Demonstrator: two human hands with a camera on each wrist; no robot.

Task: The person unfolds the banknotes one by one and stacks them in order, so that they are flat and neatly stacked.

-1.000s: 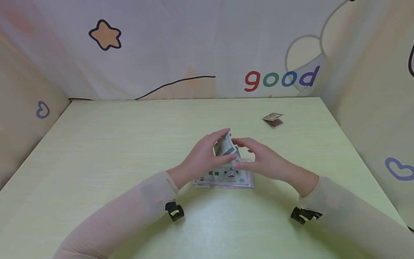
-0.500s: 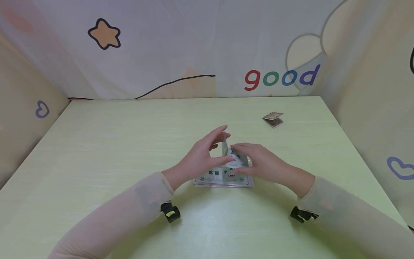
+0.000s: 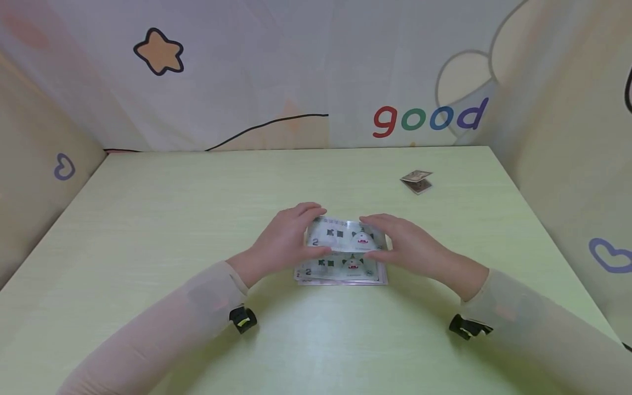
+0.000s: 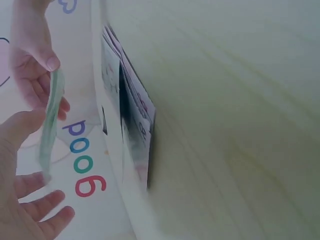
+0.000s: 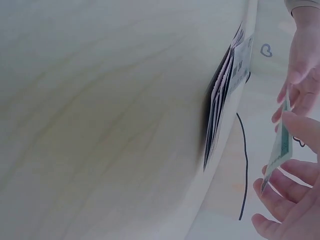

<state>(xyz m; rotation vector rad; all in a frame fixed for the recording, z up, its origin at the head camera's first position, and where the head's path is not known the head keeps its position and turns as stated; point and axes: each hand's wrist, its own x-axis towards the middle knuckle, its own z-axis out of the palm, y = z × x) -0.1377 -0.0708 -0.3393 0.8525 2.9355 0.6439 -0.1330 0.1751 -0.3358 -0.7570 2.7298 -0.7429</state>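
Observation:
A pale green play banknote (image 3: 340,236) with a "2" and a cartoon face spans the gap between my hands, raised off the table. My left hand (image 3: 283,237) holds its left end, thumb at the near edge and fingers at the far edge. At the right end, my right hand (image 3: 412,246) grips it in a similar way. Seen edge-on in the right wrist view, the held banknote (image 5: 281,147) looks slightly bent. Below it lies a stack of banknotes (image 3: 340,270), a green one on top and purplish edges beneath. The left wrist view shows the stack (image 4: 135,117) with its edges spread apart.
A small brown folded paper (image 3: 417,182), partly sprung open, lies toward the back right of the pale green table (image 3: 197,203). Printed fabric walls (image 3: 257,71) rise along the table's back and sides.
The banknote between my hands was bent and upright near my left fingers; now it is spread nearly flat. My left hand has moved left, away from the right hand. The stack stays put.

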